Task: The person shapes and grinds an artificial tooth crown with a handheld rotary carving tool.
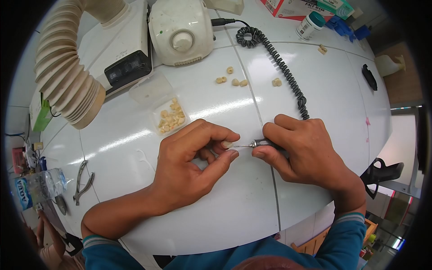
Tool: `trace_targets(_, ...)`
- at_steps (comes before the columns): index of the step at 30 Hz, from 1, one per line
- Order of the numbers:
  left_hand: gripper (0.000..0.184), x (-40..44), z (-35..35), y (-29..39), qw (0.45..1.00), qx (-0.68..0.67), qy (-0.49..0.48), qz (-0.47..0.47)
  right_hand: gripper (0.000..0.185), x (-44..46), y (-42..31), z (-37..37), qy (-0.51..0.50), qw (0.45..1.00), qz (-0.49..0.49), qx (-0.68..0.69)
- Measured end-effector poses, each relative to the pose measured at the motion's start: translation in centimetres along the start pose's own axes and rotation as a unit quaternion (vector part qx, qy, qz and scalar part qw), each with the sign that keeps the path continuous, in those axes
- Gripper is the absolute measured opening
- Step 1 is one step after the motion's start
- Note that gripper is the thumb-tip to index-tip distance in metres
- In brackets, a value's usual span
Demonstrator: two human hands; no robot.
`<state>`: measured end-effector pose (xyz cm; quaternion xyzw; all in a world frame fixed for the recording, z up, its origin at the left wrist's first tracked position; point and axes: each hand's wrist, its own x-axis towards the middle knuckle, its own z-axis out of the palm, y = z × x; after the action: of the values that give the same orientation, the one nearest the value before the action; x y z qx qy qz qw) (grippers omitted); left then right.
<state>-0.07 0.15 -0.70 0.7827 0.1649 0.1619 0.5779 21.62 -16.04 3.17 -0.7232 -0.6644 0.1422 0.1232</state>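
My left hand (191,162) pinches a small cream tooth-shaped piece (228,145) between thumb and fingers, which partly cover it. My right hand (303,148) is wrapped round a dark rotary handpiece (264,143), held almost level. Its thin metal bur (243,146) points left and reaches the piece's edge; whether it touches cannot be made out. A coiled black cord (288,72) runs from beside my right hand up to the white motor control box (182,33). Above my left hand, an open clear plastic box (156,118) holds several yellowish tooth-shaped pieces (172,118).
Several loose tooth-shaped pieces (236,82) lie on the white tiled table (216,198). A ribbed suction hose (67,67) arches at upper left. Metal pliers (82,183) and a water bottle (38,186) are at left. A green-capped jar (310,26) stands at back right. Another person (51,243) shows at lower left.
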Motion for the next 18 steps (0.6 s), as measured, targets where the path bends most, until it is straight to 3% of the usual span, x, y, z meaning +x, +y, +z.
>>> trace_targets(18, 0.025, -0.20, 0.05, 0.20, 1.000, -0.006, 0.002, -0.027, 0.046, 0.08, 0.02, -0.14, -0.005, 1.000, 0.004, 0.006)
